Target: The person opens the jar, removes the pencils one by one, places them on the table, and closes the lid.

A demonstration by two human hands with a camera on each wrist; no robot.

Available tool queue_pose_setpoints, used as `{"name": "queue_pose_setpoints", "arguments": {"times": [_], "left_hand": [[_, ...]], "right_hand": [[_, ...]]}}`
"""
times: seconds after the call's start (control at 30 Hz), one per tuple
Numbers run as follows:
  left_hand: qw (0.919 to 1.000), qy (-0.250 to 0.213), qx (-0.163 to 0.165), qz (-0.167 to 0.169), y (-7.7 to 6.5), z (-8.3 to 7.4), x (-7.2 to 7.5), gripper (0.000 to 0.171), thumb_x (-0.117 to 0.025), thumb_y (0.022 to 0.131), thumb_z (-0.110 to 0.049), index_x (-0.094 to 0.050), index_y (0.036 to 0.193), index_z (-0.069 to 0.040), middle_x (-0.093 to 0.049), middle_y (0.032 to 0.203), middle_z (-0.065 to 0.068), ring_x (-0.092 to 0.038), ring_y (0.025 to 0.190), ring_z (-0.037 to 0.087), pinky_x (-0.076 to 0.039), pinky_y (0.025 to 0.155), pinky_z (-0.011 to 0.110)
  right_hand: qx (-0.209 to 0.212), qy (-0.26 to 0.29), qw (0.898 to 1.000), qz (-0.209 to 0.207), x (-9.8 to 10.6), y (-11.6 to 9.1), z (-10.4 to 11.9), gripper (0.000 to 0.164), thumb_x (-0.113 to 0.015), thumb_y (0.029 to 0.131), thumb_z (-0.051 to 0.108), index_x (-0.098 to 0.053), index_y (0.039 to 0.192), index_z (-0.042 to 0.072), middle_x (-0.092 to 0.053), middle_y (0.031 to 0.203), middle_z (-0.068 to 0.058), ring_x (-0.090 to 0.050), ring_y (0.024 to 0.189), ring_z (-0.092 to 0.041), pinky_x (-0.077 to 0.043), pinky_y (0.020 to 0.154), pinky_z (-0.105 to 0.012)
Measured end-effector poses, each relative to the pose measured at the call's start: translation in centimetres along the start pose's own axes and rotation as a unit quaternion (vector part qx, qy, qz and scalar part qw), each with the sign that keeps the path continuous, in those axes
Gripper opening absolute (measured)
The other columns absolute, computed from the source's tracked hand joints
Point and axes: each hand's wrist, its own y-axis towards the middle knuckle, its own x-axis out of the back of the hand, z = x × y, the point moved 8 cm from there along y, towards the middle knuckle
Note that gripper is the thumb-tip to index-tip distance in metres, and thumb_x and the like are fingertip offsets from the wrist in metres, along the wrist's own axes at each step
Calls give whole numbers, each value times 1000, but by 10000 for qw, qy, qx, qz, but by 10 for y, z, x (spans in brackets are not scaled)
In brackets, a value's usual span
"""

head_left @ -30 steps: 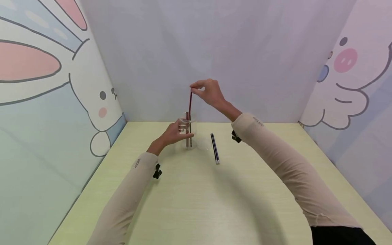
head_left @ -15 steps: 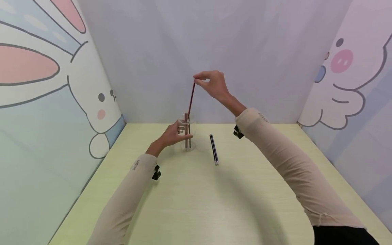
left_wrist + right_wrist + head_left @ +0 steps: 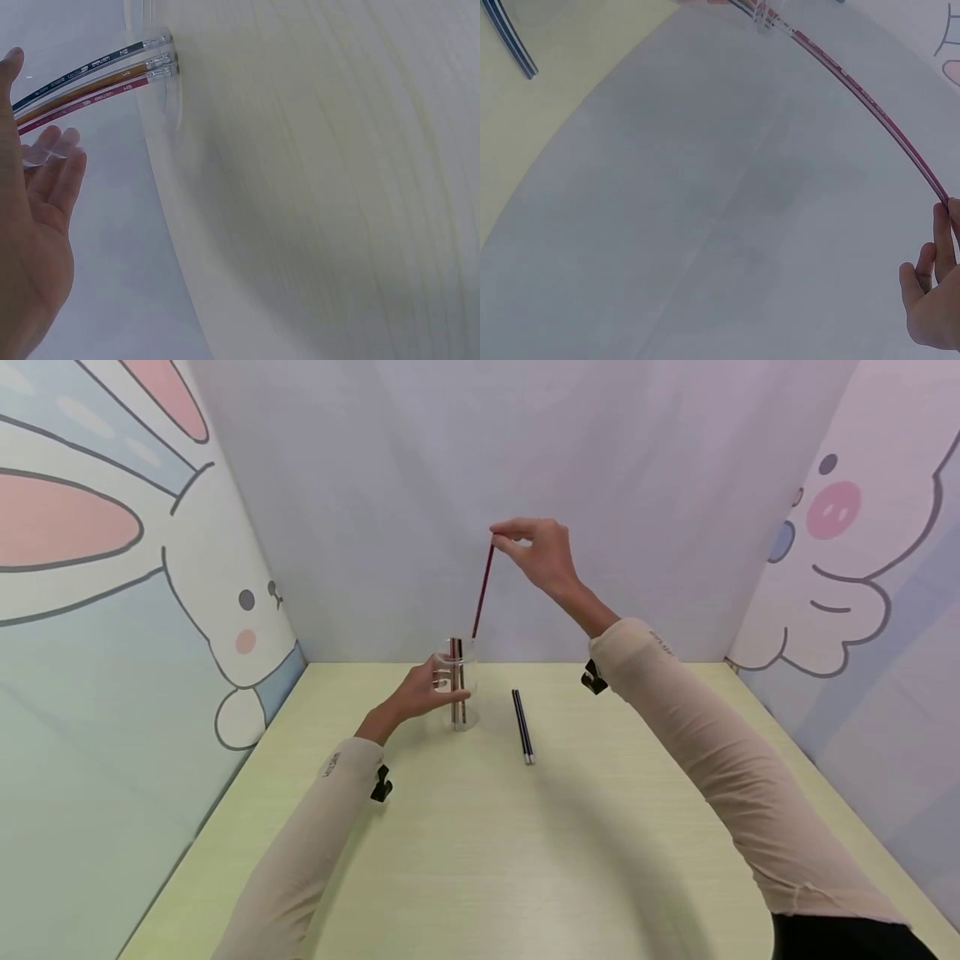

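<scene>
Head view gives me the whole table (image 3: pixel 480 843), and the right hand (image 3: pixel 546 553) is up high, thumb and fingertips pinching a red pencil (image 3: pixel 484 587) by its top end! It slants down to the left, lower end right by the rim of a clear cup (image 3: pixel 471 672); whether that end sits inside the rim or just above it, I can't tell. Down below, the left hand (image 3: pixel 416 695) has its fingers and thumb wrapped round the cup, which stands upright near the table's far edge. Over to the left wrist view, and look at what's in there: a dark pencil (image 3: pixel 78 74), an orange pencil (image 3: pixel 82 93) and a second red pencil (image 3: pixel 84 104), side by side, eraser ends at the bottom. Right wrist view, and the pinched pencil points its eraser end at the cup too. Just right of the cup, two blue-black pencils (image 3: pixel 522 727) lie alongside each other on the table, silver ends nearest the person. Beige sleeves (image 3: pixel 300 835) on both arms, with a big rabbit drawing (image 3: pixel 217 577) at left and a pig drawing (image 3: pixel 847 585) at right!
</scene>
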Motion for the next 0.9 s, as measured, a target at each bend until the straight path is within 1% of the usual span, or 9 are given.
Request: {"name": "queue_pose_setpoints", "arguments": {"times": [0.17, 0.27, 0.4, 0.6, 0.67, 0.7, 0.8, 0.9], "left_hand": [[10000, 33, 45, 4, -1, 1, 1, 80, -85, 88, -40, -42, 148, -9, -59, 143, 16, -57, 134, 38, -50, 109, 50], [10000, 41, 84, -5, -2, 1, 2, 81, -85, 88, -39, -41, 149, -9, -58, 144, 16, -56, 135, 38, -50, 110, 50], [10000, 20, 77, -7, -2, 1, 3, 81, -85, 89, -37, -41, 150, -9, -56, 146, 17, -56, 136, 38, -49, 110, 49], [10000, -22, 59, 8, -2, -2, 3, 77, -84, 89, -37, -43, 148, -9, -58, 143, 17, -56, 135, 38, -49, 110, 50], [10000, -30, 48, 12, -2, -1, 4, 77, -84, 89, -37, -43, 147, -9, -58, 142, 17, -56, 135, 38, -49, 110, 52], [10000, -30, 42, 12, -1, -1, 4, 76, -84, 89, -37, -43, 147, -9, -59, 142, 17, -56, 135, 39, -49, 110, 53], [10000, -17, 22, 13, -1, 0, 4, 77, -84, 89, -37, -42, 147, -9, -59, 141, 17, -57, 134, 39, -49, 109, 55], [10000, -47, 31, 11, 0, 1, 3, 78, -85, 89, -36, -41, 149, -10, -58, 142, 17, -56, 135, 39, -48, 110, 56]], "right_hand": [[-178, -26, 9998, -109, 8, 1, -3, 24, -72, 101, 23, -79, 122, 12, -77, 117, -5, -71, 109, -17, -52, 101, -35], [-275, 32, 9996, -69, 9, 0, -6, 25, -72, 101, 23, -78, 122, 12, -77, 118, -5, -70, 110, -17, -53, 100, -34], [-379, 72, 9992, 100, 7, -6, -16, 25, -71, 101, 23, -78, 123, 12, -77, 118, -6, -70, 109, -18, -55, 96, -37], [-483, -23, 9981, 390, 0, -23, -37, 26, -71, 102, 23, -77, 124, 11, -76, 119, -8, -70, 110, -21, -57, 92, -41], [-531, -52, 9974, 475, -3, -30, -44, 25, -71, 102, 22, -78, 123, 11, -77, 118, -9, -70, 110, -22, -56, 88, -40], [-557, -81, 9971, 520, -5, -33, -48, 25, -71, 102, 22, -78, 123, 12, -77, 118, -9, -71, 109, -23, -56, 84, -38], [-627, -137, 9958, 655, -12, -44, -60, 23, -71, 102, 21, -79, 121, 11, -77, 117, -10, -72, 107, -25, -50, 74, -34], [-701, -152, 9940, 823, -19, -55, -70, 23, -71, 102, 20, -79, 121, 10, -77, 117, -11, -72, 105, -26, -49, 71, -33]]}}
